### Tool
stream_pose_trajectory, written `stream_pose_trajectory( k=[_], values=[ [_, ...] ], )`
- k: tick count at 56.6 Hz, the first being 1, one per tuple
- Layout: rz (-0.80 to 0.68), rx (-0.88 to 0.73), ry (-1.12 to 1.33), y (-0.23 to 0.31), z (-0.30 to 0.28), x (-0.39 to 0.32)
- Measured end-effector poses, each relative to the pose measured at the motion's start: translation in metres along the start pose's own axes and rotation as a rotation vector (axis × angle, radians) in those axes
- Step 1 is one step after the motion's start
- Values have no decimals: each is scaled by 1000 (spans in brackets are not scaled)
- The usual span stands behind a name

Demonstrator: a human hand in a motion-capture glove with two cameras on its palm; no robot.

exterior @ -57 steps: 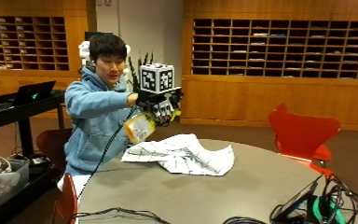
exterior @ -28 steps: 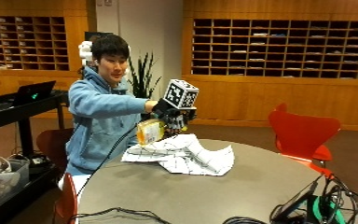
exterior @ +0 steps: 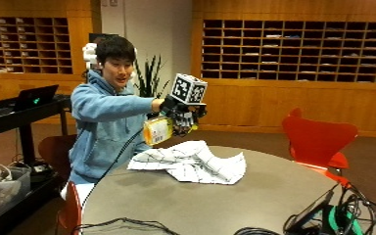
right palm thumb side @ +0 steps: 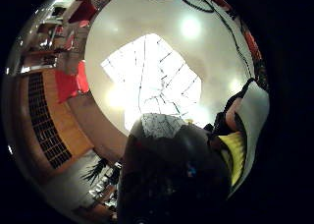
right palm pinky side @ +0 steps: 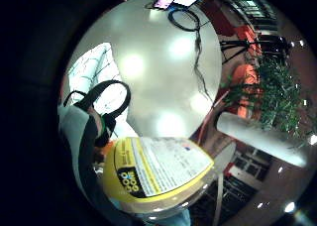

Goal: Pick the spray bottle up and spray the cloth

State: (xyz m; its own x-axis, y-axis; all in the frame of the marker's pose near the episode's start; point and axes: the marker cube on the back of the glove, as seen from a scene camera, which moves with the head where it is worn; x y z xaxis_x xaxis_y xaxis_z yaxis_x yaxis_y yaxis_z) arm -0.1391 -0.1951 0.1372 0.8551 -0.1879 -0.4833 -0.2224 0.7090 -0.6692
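Observation:
In the outside view my gloved right hand (exterior: 180,115) grips a spray bottle with a yellow label (exterior: 157,130), held in the air above the near edge of the white checked cloth (exterior: 191,161). The cloth lies crumpled on the round grey table (exterior: 266,196). The little finger side palm view is filled by the bottle's yellow label (right palm pinky side: 158,171), with the table (right palm pinky side: 148,62) beyond it. The thumb side palm view looks down on the spread cloth (right palm thumb side: 152,86), with the bottle's dark head (right palm thumb side: 171,170) close to the palm.
A red chair (exterior: 318,139) stands at the table's far right. Cables and a small screen (exterior: 312,215) lie at the table's front edge. A black cart with a laptop (exterior: 35,98) stands to the left, and a plant (exterior: 150,76) is behind the person.
The hand with the bottle has moved right and forward, from beside the person's chest to over the cloth's edge. The cloth has not moved.

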Motion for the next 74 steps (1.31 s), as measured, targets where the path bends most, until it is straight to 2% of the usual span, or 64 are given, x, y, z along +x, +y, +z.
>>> stream_pose_trajectory(
  k=[11, 18, 27, 37, 44, 51, 58, 74],
  values=[
    [0, -17, -4, -8, 17, -7],
    [-44, 44, -89, -3, 11, -20],
    [-186, 173, -482, 12, -26, -37],
    [-288, 290, -999, 35, -36, -98],
    [-288, 312, -1336, 30, -24, -140],
    [-252, 345, -1534, 16, -6, -173],
    [-191, 405, -1606, 1, 14, -203],
    [-188, 442, -1524, -28, 50, -249]
  ],
)
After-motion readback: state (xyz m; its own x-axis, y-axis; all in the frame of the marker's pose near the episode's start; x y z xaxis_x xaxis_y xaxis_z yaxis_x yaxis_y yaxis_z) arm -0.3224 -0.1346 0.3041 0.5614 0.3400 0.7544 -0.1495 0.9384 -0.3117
